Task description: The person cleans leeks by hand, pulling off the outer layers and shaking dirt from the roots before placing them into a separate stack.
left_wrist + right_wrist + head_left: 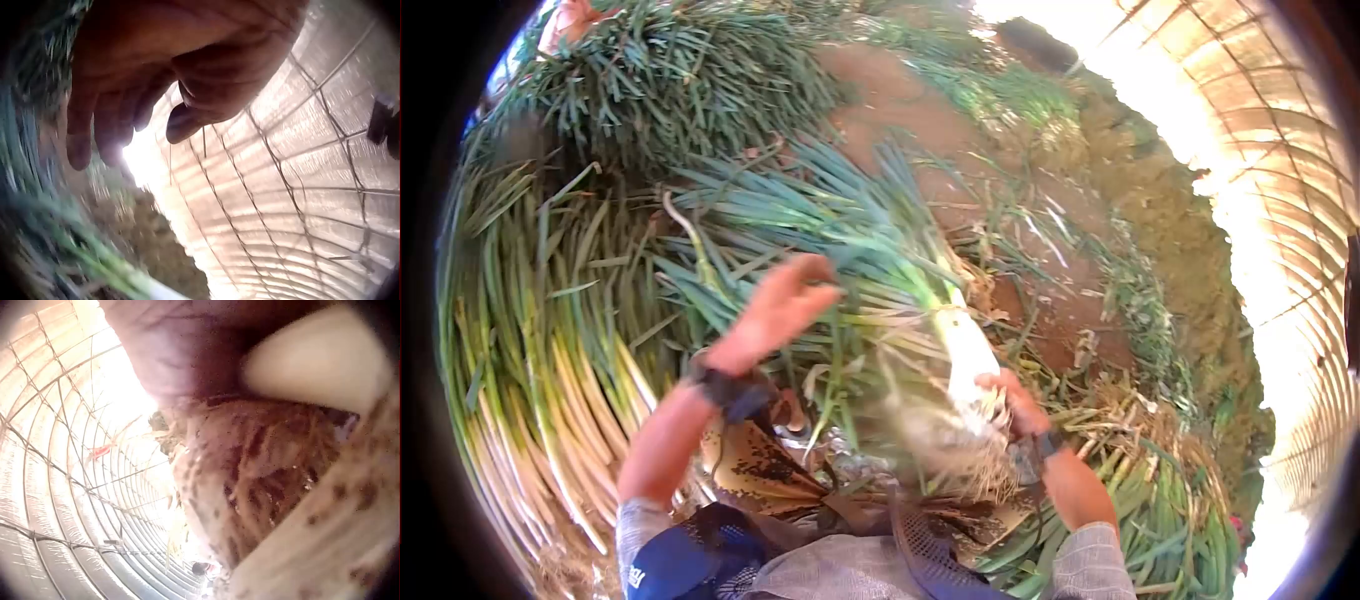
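My right hand [1022, 405] grips a bunch of long green onions [965, 350] near the root end. Their white stalks lie together and their green leaves fan away toward the upper left. In the right wrist view a white stalk [319, 362] and soil-flecked brown roots [269, 469] press close under the right hand [187, 356]. My left hand [785, 300] is raised over the green leaves, fingers loosely extended and holding nothing. The left wrist view shows that hand [187, 69] with its thumb apart from the fingers. Motion blurs the roots in front of my body.
Many green onions [550, 380] lie in a thick row at left, white ends toward me. A large leafy heap [670, 90] stands behind them. More onion plants [1150, 490] lie at right. Brown ground [900, 95] runs beyond, beside a ribbed plastic tunnel wall [1290, 200].
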A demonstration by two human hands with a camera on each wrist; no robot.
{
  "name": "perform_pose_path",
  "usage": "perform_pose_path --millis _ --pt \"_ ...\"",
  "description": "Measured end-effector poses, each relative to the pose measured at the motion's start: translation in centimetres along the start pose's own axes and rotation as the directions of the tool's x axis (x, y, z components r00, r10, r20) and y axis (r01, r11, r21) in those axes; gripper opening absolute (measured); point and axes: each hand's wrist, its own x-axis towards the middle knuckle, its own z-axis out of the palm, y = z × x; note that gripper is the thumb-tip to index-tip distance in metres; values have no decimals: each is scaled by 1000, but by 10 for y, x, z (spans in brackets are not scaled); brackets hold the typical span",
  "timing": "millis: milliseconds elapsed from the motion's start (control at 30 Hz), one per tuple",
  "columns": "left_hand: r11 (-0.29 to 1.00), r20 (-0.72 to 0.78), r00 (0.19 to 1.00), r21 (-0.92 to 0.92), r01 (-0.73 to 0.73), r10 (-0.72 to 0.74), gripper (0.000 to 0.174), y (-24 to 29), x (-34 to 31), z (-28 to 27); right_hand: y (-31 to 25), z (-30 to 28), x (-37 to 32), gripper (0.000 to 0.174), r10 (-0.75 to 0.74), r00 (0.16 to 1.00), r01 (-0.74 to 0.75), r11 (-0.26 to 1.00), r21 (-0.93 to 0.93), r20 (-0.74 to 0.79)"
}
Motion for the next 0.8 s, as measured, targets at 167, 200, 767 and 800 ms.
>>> perform_pose_path --millis 167,200,767,800 --pt "970 -23 971 56 -235 236 88 -73 67 152 12 22 -35 29 9 995 -30 979 -203 -102" --pt "970 -8 973 85 -228 230 88 -69 66 162 13 28 -36 31 9 994 -34 974 -224 -111" --pt "941 124 938 -65 333 -323 52 -146 -25 201 105 33 25 25 159 987 -159 975 -156 -16" --pt "880 268 897 -231 415 -352 51 -156 -24 208 103 39 23 25 173 985 -174 980 -98 -22"
